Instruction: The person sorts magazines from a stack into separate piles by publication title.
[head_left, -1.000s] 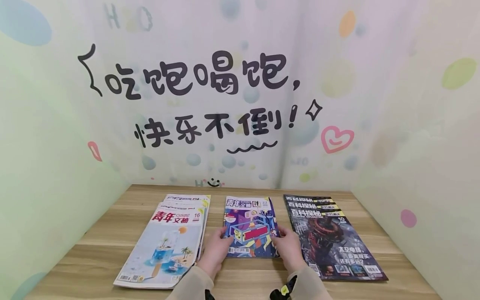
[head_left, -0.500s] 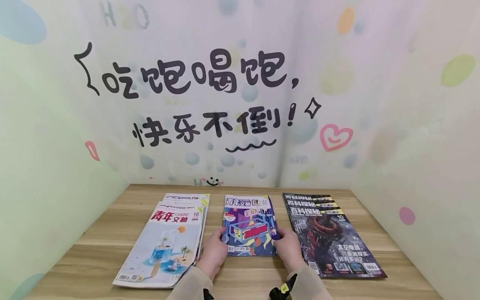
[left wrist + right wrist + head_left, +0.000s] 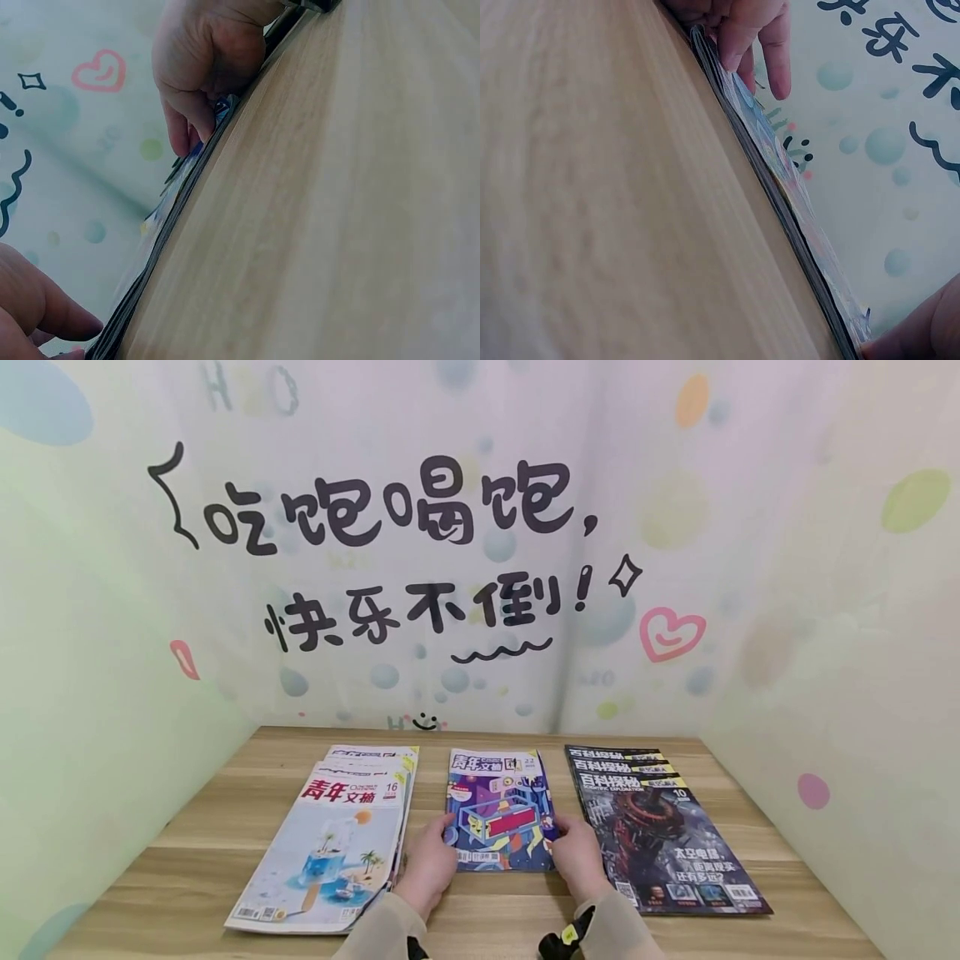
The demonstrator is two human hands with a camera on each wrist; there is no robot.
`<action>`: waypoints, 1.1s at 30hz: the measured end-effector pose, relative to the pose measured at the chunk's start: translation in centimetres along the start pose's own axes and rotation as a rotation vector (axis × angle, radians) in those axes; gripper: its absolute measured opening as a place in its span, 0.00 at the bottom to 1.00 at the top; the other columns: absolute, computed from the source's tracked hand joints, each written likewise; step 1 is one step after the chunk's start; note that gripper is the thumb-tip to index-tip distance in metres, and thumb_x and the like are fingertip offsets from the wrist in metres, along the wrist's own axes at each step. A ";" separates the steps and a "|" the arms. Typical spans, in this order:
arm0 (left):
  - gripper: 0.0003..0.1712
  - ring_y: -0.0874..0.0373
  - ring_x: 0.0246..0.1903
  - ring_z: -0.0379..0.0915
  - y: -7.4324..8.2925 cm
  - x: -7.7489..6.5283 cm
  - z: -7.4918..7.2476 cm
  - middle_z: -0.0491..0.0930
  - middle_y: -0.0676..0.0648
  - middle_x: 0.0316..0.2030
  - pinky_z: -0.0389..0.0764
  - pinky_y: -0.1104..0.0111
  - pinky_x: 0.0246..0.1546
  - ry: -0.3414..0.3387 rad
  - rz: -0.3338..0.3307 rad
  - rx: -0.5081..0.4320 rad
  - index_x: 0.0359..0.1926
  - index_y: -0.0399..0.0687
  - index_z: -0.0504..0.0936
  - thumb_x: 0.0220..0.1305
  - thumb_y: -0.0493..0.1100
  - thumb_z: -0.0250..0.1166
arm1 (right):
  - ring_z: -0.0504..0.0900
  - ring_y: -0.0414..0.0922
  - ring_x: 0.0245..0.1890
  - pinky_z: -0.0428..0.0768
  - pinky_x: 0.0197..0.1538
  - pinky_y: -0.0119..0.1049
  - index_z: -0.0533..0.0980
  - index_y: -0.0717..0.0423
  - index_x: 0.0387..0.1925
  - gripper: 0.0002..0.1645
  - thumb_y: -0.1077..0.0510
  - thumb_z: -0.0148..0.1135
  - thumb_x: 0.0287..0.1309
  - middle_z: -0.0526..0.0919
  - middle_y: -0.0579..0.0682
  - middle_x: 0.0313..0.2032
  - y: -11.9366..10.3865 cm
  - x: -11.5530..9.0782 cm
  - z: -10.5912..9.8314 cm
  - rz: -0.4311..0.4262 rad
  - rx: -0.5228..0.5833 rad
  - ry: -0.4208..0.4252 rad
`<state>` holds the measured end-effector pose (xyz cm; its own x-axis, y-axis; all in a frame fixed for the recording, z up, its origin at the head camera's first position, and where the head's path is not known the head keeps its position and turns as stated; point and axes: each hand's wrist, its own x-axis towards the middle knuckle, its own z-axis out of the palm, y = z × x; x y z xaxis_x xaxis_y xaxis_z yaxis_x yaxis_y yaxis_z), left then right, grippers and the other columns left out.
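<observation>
A purple youth-digest magazine (image 3: 501, 814), number 22, lies in the middle of the wooden table in the head view. My left hand (image 3: 429, 864) holds its left edge, and my right hand (image 3: 581, 858) holds its right edge. The thumbs sit along the cover's sides, while most other fingers are hidden. Seen low in the left wrist view, several dark layers show along the magazine's near edge (image 3: 161, 240), close to the tabletop. In the right wrist view, a thumb and a fingertip of the left hand (image 3: 754, 34) reach over the far corner.
On the left lies a fanned stack of white-covered magazines (image 3: 330, 852). On the right is a fanned stack of dark science magazines (image 3: 667, 839). A printed curtain wall (image 3: 480, 693) closes off the table (image 3: 187, 860) at the back and sides.
Both thumbs have drawn back from the cover toward the magazine's side edges. The head view has shifted slightly. The magazine and both side stacks stay in place.
</observation>
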<state>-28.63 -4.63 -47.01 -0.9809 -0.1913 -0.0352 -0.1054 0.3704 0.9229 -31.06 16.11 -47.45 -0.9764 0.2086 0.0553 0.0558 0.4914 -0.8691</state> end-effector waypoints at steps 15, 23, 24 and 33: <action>0.40 0.35 0.66 0.53 -0.2 0.5 0.2 0.56 0.29 0.68 0.56 0.45 0.65 -0.047 0.008 -0.215 0.71 0.31 0.53 0.55 0.23 0.48 | 0.74 0.57 0.52 0.73 0.55 0.55 0.74 0.71 0.56 0.30 0.78 0.49 0.47 0.76 0.67 0.54 -0.2 0.0 -0.1 0.024 0.006 -0.007; 0.32 0.48 0.48 0.75 -0.6 0.7 0.3 0.68 0.30 0.59 0.80 0.59 0.46 -0.193 -0.055 -0.450 0.68 0.27 0.54 0.63 0.26 0.45 | 0.74 0.56 0.50 0.73 0.54 0.53 0.74 0.69 0.56 0.31 0.78 0.49 0.47 0.77 0.65 0.53 -0.2 0.0 0.1 0.035 0.025 -0.003; 0.32 0.49 0.46 0.76 -0.6 0.7 0.3 0.68 0.30 0.59 0.81 0.60 0.44 -0.203 -0.069 -0.470 0.69 0.28 0.52 0.63 0.26 0.44 | 0.74 0.56 0.50 0.73 0.54 0.53 0.74 0.69 0.56 0.31 0.78 0.49 0.47 0.77 0.65 0.53 -0.2 0.0 0.1 0.035 0.028 -0.002; 0.36 0.47 0.46 0.75 -0.3 0.6 -0.1 0.62 0.28 0.61 0.82 0.60 0.42 -0.226 -0.162 -0.598 0.73 0.33 0.43 0.65 0.24 0.41 | 0.73 0.56 0.52 0.72 0.55 0.55 0.72 0.70 0.58 0.30 0.77 0.49 0.49 0.75 0.66 0.55 -0.1 0.0 0.2 0.081 0.090 -0.008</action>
<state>-29.15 -4.93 -47.23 -0.9774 0.0177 -0.2108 -0.2092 -0.2285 0.9508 -31.14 15.89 -47.43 -0.9711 0.2379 -0.0208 0.1164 0.3955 -0.9110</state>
